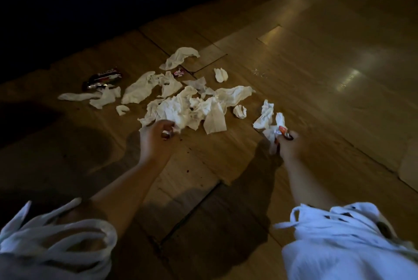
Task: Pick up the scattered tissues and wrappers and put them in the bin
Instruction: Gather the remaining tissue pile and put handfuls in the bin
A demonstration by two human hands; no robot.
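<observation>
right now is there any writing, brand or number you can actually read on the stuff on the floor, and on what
None can be read.
Dark wrapper: white lettering shows on it, too blurred to make out.
Small red and white wrapper: print present, too small to read.
Orange wrapper held with tissues in the right hand: no legible text.
Tissues and wooden floor: no text seen.
</observation>
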